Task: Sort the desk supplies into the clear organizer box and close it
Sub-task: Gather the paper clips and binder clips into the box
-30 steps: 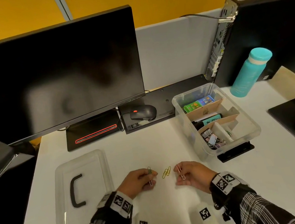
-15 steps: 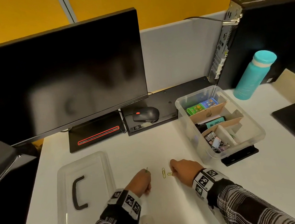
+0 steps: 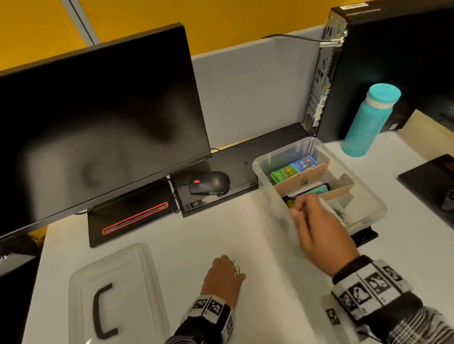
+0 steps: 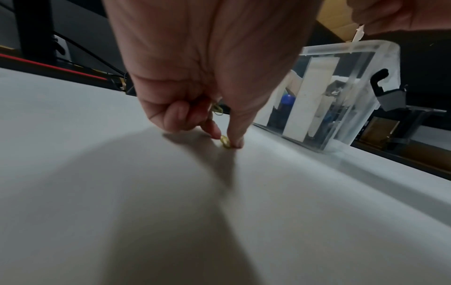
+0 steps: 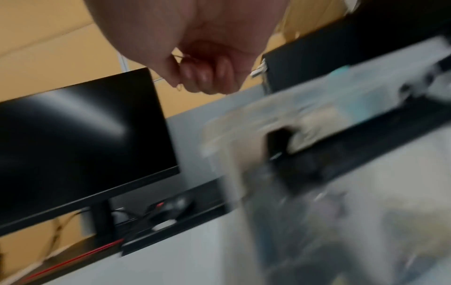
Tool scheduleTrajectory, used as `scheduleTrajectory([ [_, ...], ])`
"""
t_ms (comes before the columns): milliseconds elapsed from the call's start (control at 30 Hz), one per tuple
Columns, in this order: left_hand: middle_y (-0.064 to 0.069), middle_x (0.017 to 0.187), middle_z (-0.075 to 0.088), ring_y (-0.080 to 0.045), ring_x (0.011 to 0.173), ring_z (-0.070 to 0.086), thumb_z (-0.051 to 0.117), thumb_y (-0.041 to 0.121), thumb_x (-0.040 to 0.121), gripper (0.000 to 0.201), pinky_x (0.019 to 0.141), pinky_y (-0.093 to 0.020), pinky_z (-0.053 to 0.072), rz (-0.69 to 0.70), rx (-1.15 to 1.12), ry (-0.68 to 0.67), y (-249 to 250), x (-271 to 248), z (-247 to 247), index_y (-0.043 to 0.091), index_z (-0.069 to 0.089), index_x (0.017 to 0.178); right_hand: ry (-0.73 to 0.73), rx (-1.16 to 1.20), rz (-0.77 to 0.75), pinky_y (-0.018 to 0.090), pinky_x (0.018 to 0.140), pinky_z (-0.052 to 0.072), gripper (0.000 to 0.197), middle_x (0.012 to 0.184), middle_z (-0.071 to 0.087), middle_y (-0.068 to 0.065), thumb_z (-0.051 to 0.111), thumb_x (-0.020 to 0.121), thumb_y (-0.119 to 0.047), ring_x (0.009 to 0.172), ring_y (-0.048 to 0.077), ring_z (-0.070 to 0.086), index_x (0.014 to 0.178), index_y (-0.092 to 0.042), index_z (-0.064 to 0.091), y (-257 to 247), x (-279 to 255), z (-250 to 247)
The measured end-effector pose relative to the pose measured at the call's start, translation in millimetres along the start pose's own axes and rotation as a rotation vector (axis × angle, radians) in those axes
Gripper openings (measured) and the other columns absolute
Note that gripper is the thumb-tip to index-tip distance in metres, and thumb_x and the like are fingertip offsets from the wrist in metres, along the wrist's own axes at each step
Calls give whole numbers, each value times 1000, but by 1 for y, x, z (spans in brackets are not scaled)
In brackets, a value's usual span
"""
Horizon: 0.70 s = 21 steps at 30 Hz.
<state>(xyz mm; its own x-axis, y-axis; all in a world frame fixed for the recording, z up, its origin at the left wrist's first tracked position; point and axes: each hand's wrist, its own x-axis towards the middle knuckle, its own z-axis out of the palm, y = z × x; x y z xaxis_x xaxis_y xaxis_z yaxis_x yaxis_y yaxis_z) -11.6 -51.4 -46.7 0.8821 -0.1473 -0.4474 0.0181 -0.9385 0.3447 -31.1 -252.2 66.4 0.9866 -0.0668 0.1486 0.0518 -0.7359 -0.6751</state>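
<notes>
The clear organizer box (image 3: pixel 370 195) stands open at the right of the desk, with cardboard dividers and supplies inside; it also shows in the left wrist view (image 4: pixel 354 63). My right hand (image 3: pixel 302 208) hovers over its near compartments, fingers curled around a thin wire paper clip (image 5: pixel 179 57). My left hand (image 3: pixel 235 268) is down on the desk, thumb and forefinger pinching a yellow paper clip (image 4: pixel 225 142) that lies flat. Another clip (image 4: pixel 217 110) is tucked in its curled fingers. The clear lid (image 3: pixel 137 286) with a black handle lies flat at the left.
A black monitor (image 3: pixel 74 129) and its stand fill the back left, with a mouse (image 3: pixel 210 184) on a black keyboard behind the box. A teal bottle (image 3: pixel 370 122) and a computer tower (image 3: pixel 408 59) stand at the back right. A black pad (image 3: pixel 434 201) lies on the right.
My right hand has lifted off the desk and swung right to above the box. My left hand has slid right onto the yellow clip.
</notes>
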Motion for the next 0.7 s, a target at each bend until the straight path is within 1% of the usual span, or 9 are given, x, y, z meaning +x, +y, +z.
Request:
scheduleTrajectory([
  [100,-7,122,51,-20,107,55,41,32,99,31,89,-27,43,33,29,47,2,-3,1,9,45,119,176,-45,112,23,47,33,7,69,53,-1,36,99,-24,57,14,53,94,-19,37,27,12,-24],
  [200,-7,124,50,-19,109,55,37,31,101,31,91,-25,42,55,72,56,4,-4,0,9,44,122,265,-34,213,30,57,33,6,78,52,5,37,97,-20,67,23,50,94,-16,36,55,18,-37],
  [267,-7,124,50,-20,109,55,36,31,101,31,91,-26,42,67,102,43,6,-3,-1,9,43,123,234,-79,245,32,62,37,5,82,53,9,39,96,-18,72,26,51,92,-15,37,72,18,-39],
  [367,-8,122,51,-21,107,56,34,27,102,30,88,-27,43,81,166,41,8,-3,-1,8,43,123,73,-236,259,33,65,38,4,86,56,16,44,91,-13,76,29,51,88,-9,43,85,18,-36],
  [433,-9,120,53,-23,104,57,34,21,101,25,85,-28,44,77,171,49,8,-3,-1,7,45,120,-19,-289,288,32,67,39,11,92,60,19,44,90,-13,79,30,53,95,-5,49,85,22,-38],
  [533,-8,117,53,-21,100,57,34,16,101,21,81,-26,43,78,195,52,7,-8,-1,8,45,117,-62,-306,287,30,67,38,15,95,62,17,44,90,-14,77,25,49,98,-5,53,81,27,-47],
  [567,-7,116,53,-20,99,57,34,17,101,21,81,-27,43,79,187,63,8,-10,-3,9,45,116,-24,-303,261,31,67,39,13,94,62,15,45,90,-15,78,23,48,97,-8,53,79,27,-51],
  [633,-7,112,54,-20,94,56,33,16,101,19,78,-27,43,74,128,111,15,-14,-12,9,45,113,124,-286,199,32,69,40,10,93,57,9,45,91,-16,85,22,47,96,-12,52,79,26,-59],
  [700,-8,108,55,-20,85,55,34,14,100,17,74,-27,42,62,35,190,28,-18,-27,8,46,110,254,-312,142,38,76,43,14,101,54,9,45,90,-14,95,25,45,102,-12,53,87,25,-64],
])
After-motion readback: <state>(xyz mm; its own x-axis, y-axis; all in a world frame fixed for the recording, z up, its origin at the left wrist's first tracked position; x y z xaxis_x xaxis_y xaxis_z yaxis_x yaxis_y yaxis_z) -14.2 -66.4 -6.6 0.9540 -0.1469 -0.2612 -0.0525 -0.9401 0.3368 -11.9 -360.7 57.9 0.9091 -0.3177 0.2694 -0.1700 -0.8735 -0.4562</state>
